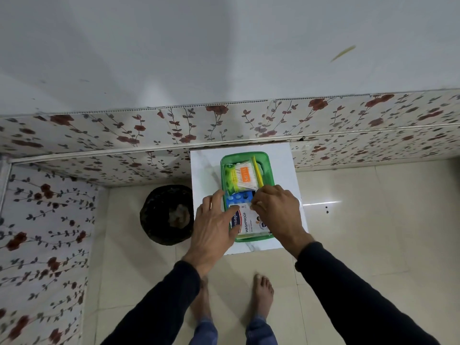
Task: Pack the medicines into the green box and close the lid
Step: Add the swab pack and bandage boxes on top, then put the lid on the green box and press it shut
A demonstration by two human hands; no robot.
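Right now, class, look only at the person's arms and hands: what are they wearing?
Both arms wear long, plain black sleeves ending at the wrists. The left hand and right hand are bare: no gloves or watch visible. No markings show on the sleeves.

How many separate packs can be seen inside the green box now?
4, maybe more hidden beneath. In the green box: cotton swab pack at the far end, yellow strip along its right, blue blister pack in the middle, plaster packet nearest, under both hands.

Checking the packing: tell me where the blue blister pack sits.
In the head view, the blue blister pack lies inside the green box, between both hands.
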